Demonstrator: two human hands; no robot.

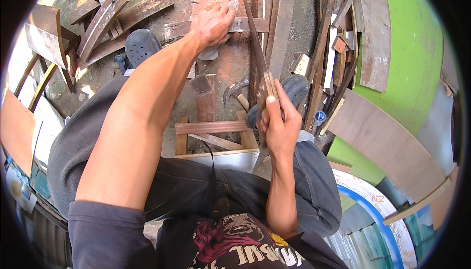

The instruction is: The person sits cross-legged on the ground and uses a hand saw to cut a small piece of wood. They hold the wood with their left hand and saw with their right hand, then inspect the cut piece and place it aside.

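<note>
My left hand [212, 25] is closed over a short brown wooden strip [177, 30] and presses it down; its fingertips are partly hidden. The strip lies crosswise, its right end near long boards on the ground. In my right hand [280, 121] is the wooden handle of a handsaw [257, 48], fingers wrapped round it and thumb on top. The saw's long, dark blade points away from me and crosses the strip to the right of my left hand. A reddish wood piece [205, 7] lies just beyond the strip.
A claw hammer [234, 91] lies on the ground between my feet, near a small wooden stool [213, 127]. Curved timber offcuts [104, 23] are heaped at far left. Long planks [282, 18] and a green board [409, 48] lie at right.
</note>
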